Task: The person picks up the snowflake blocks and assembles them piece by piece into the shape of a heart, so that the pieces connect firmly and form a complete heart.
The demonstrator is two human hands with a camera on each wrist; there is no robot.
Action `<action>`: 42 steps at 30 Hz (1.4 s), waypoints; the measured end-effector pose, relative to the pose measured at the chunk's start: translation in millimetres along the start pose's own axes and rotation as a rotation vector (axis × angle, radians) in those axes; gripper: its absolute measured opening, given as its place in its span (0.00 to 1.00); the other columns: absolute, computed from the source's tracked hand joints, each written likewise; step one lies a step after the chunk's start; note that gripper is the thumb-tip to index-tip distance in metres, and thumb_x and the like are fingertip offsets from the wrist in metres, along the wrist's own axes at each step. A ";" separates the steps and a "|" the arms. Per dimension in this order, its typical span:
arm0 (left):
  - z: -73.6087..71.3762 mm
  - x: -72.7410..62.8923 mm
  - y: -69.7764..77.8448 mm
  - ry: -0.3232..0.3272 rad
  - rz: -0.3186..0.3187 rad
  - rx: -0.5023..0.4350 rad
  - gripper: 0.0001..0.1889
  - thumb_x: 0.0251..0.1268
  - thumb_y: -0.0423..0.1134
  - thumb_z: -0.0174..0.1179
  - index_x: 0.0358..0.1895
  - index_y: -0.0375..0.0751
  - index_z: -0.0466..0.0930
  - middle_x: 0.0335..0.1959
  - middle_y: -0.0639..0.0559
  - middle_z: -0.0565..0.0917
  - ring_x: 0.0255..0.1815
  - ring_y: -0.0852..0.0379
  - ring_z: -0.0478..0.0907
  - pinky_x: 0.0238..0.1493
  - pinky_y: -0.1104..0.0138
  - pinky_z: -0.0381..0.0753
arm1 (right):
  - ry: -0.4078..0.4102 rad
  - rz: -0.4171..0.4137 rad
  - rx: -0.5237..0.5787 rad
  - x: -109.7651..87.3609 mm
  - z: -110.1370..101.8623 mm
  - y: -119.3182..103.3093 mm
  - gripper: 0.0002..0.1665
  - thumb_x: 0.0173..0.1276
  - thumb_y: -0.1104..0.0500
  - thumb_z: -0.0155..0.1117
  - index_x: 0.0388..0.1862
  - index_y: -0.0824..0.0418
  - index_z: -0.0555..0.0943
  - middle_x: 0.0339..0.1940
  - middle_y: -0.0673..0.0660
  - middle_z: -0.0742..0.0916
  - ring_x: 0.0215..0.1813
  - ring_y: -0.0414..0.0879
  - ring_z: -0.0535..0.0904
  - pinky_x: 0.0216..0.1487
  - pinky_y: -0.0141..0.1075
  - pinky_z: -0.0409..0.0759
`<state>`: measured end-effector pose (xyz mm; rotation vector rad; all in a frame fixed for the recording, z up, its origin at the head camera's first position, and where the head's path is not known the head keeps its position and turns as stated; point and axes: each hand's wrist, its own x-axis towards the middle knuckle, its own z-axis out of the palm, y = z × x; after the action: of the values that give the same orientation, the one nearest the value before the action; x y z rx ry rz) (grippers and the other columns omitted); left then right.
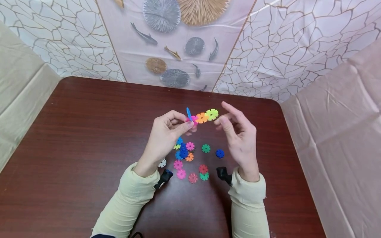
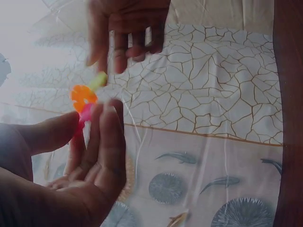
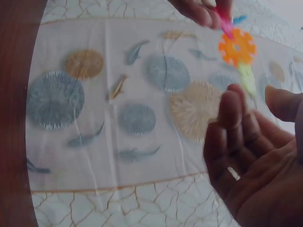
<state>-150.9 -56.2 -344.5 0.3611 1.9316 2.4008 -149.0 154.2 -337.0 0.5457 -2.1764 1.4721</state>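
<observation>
My left hand (image 1: 165,134) pinches a pink notched disc (image 1: 194,119) between thumb and fingers, above the table. A blue disc (image 1: 189,114), turned edge-on, stands at one end of this row. Joined to the pink disc is an orange disc (image 1: 202,118), and beyond it a yellow-green disc (image 1: 212,114) forms the right end. Beside that end is my right hand (image 1: 242,138), its thumb and fingers apart, with a gap to the disc in the right wrist view. In the left wrist view the orange disc (image 2: 82,97) shows above the left fingertips, and the blue one is hidden.
Below the hands, several loose discs lie on the dark wooden table (image 1: 74,158): blue ones (image 1: 184,152) overlapping, pink (image 1: 178,164), green (image 1: 205,148), red (image 1: 192,178) and a white one (image 1: 162,163) by the left wrist. A patterned cloth (image 1: 175,43) hangs behind the table.
</observation>
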 end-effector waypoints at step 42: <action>-6.3 0.4 3.0 -0.016 0.070 -0.162 0.30 0.59 0.18 0.58 0.65 0.42 0.68 0.36 0.43 0.69 0.29 0.49 0.79 0.42 0.55 0.85 | 0.013 -0.022 0.115 1.1 17.0 -2.8 0.14 0.56 0.76 0.69 0.43 0.71 0.84 0.34 0.63 0.85 0.32 0.47 0.78 0.31 0.31 0.76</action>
<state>-152.2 -62.9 -342.8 0.4459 1.7310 2.5669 -150.9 137.2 -339.9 0.5949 -2.0792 1.5915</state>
